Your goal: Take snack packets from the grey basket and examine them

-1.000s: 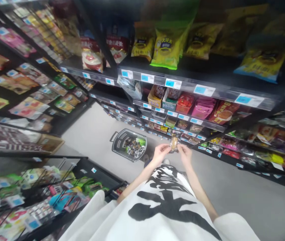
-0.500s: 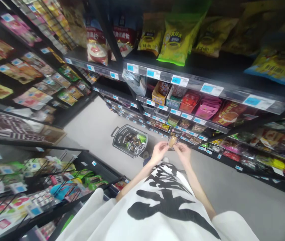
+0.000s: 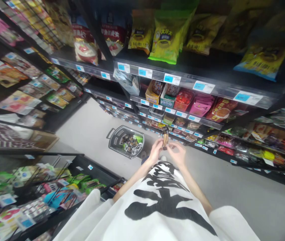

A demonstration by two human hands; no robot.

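A small black and tan snack packet (image 3: 166, 138) is held up in front of my body, its narrow side turned towards me. My left hand (image 3: 156, 150) pinches it at the left edge near the bottom. The fingers of my right hand (image 3: 177, 154) close on its lower right side. Fine print on the packet is too small to read. Below and to the left, a grey shopping basket (image 3: 117, 138) stands on the floor, with several wrapped packets inside, one of them bright green.
Shelving (image 3: 182, 85) with price labels runs along the front and right, holding yellow snack bags (image 3: 169, 36) and a pink box (image 3: 201, 104). Hanging racks (image 3: 19, 87) line the left. A lower display (image 3: 64, 187) of packaged goods stands close at my left. Grey floor (image 3: 82, 127) lies between.
The packet has turned from its broad face to a narrower side. Both hands have shifted slightly left in view with it, and the whole scene has slid left a little.
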